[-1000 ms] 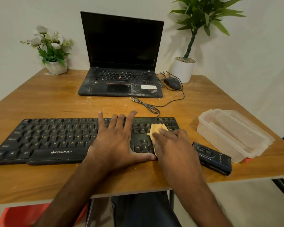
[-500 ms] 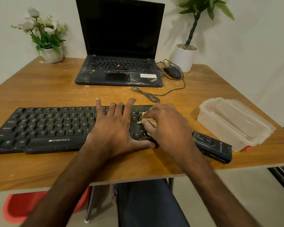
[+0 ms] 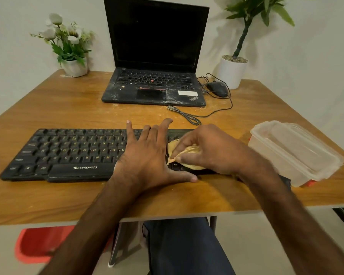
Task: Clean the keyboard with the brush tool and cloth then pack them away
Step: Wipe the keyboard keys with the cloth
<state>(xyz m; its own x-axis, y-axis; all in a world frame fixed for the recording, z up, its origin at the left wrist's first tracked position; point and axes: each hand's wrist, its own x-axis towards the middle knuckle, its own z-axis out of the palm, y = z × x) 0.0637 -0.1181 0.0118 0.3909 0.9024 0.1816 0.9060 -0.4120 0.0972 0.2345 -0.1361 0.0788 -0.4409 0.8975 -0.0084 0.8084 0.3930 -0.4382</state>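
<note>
On table (image 3: 48, 195): kbd (image 3: 72, 151) lengthwise L-R, cloth (image 3: 189, 151) R-end

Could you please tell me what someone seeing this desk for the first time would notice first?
The eye goes first to the two hands mid-desk: the left hand lies flat on the black keyboard while the right hand pinches a yellow cloth against its right-hand keys. Behind stands an open laptop with a dust-smeared palm rest, and a clear plastic container sits right of the keyboard.
</note>
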